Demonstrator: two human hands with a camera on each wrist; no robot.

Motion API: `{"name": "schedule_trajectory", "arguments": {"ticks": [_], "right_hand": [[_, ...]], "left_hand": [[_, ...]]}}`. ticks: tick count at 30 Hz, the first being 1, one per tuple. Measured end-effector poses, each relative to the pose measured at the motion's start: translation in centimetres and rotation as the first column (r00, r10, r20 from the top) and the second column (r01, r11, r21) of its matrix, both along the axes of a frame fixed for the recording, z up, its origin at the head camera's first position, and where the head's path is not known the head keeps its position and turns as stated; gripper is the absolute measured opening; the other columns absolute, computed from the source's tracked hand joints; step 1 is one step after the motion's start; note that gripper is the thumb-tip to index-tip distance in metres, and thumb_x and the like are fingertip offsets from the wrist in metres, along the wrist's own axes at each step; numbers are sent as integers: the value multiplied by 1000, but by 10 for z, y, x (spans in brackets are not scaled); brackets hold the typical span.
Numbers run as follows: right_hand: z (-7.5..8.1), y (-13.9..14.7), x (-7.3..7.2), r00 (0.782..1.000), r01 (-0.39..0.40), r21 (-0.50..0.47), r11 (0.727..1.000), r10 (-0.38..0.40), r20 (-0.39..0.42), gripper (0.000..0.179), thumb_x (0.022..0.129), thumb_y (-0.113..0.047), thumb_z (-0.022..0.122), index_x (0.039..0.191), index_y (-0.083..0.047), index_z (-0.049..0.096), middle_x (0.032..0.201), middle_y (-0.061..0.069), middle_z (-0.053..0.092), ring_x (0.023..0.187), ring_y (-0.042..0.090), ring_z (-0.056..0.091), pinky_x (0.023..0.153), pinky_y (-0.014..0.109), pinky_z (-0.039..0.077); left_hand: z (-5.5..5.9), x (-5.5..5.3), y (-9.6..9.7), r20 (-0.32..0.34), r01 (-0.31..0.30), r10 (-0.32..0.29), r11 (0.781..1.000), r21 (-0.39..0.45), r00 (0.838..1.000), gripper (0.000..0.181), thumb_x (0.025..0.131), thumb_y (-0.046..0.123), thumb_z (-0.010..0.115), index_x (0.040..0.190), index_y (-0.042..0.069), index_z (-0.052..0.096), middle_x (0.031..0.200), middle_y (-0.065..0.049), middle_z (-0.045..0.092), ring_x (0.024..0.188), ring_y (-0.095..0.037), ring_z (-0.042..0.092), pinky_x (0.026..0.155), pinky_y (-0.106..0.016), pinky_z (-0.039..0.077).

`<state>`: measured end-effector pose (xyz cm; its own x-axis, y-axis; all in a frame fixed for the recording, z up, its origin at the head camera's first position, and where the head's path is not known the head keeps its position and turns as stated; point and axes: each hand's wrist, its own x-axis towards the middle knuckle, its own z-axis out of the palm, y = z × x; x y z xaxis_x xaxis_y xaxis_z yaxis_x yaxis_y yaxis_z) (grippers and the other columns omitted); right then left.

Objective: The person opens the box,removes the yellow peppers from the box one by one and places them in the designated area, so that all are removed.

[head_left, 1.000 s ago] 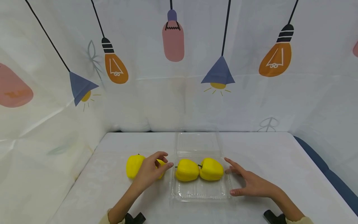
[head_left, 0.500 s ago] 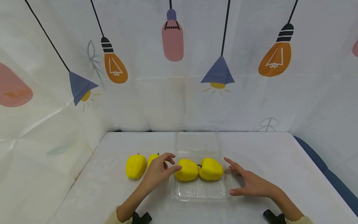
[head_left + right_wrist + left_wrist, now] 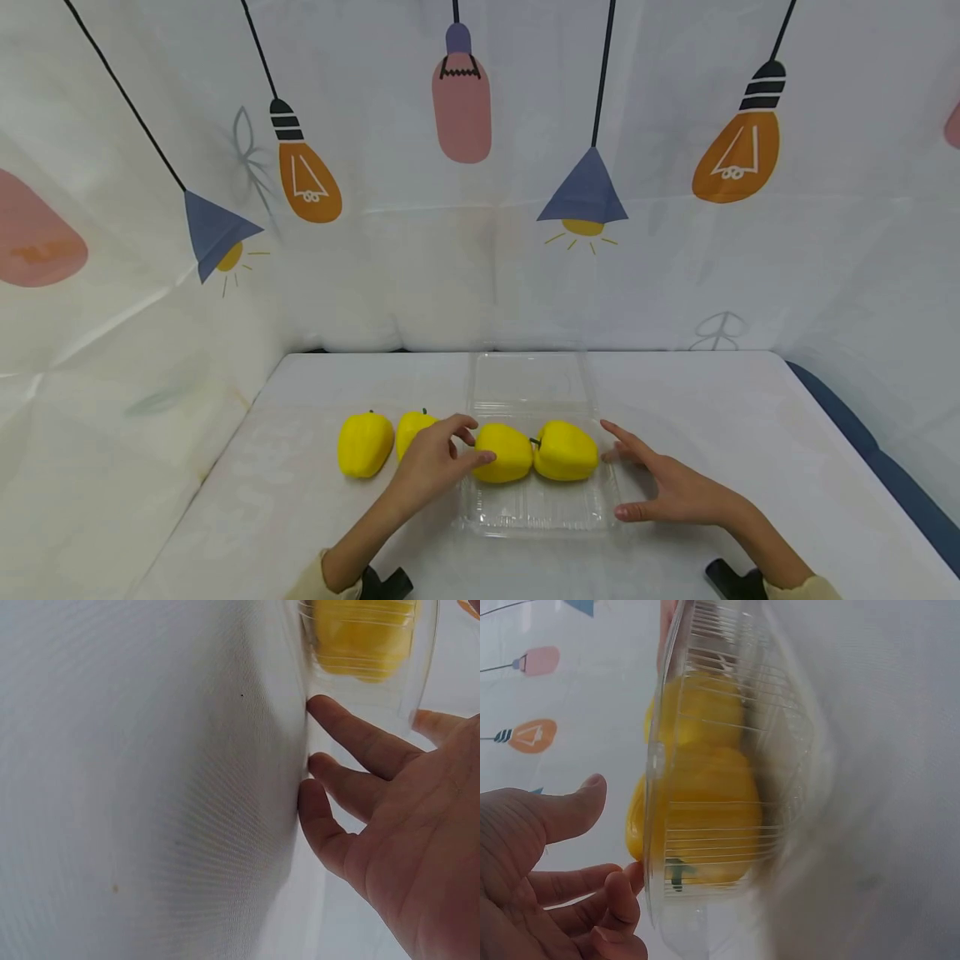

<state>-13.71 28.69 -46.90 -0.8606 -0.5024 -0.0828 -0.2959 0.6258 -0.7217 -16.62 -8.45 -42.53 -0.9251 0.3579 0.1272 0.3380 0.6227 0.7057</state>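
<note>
Two yellow bell peppers lie side by side in a clear plastic clamshell box (image 3: 536, 515), the left pepper (image 3: 507, 457) against the right pepper (image 3: 566, 452). My left hand (image 3: 435, 461) hovers at the box's left side, thumb and fingers apart and holding nothing. In the left wrist view its fingertips come right up to the rim (image 3: 654, 825), close to the left pepper's stem. My right hand (image 3: 671, 490) stays beside the box's right wall with fingers spread. The right wrist view shows several of its fingertips (image 3: 319, 705) down at the white tabletop.
Left of the box, two more yellow bell peppers sit on the white table (image 3: 300, 517): an outer pepper (image 3: 364, 446) and an inner pepper (image 3: 411, 432) partly behind my left hand. The box's transparent lid (image 3: 531, 379) lies folded back. A printed white curtain (image 3: 405, 275) hangs behind.
My left hand has moved right, from in front of the inner loose pepper to beside the left pepper in the box. My right hand and the peppers have stayed put.
</note>
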Motion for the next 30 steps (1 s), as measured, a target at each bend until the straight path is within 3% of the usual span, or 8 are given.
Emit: {"name": "schedule_trajectory", "arguments": {"ticks": [12,20,30], "right_hand": [[1,-1,0,1000,4,3,1000,-4,16,106,83,-44,77,159,-23,6,136,10,53,130,43,44,97,71,32],[0,-1,0,1000,7,-2,1000,-6,28,106,83,-42,77,159,-27,5,136,10,53,131,44,42,97,72,31],[-1,-1,0,1000,8,5,1000,-8,23,106,83,-42,77,159,-26,5,137,11,52,130,44,43,96,72,31]], "left_hand": [[-2,0,6,9,-26,27,998,-63,1000,51,83,47,77,117,11,65,97,2,66,68,-11,51,60,-24,46],[-7,-2,8,-20,-33,31,991,-128,999,55,80,50,77,117,11,66,93,4,67,68,-10,51,61,-24,46],[-6,-5,11,37,-29,35,988,-154,999,59,78,50,80,121,12,66,91,7,66,74,-11,53,68,-27,47]]}}
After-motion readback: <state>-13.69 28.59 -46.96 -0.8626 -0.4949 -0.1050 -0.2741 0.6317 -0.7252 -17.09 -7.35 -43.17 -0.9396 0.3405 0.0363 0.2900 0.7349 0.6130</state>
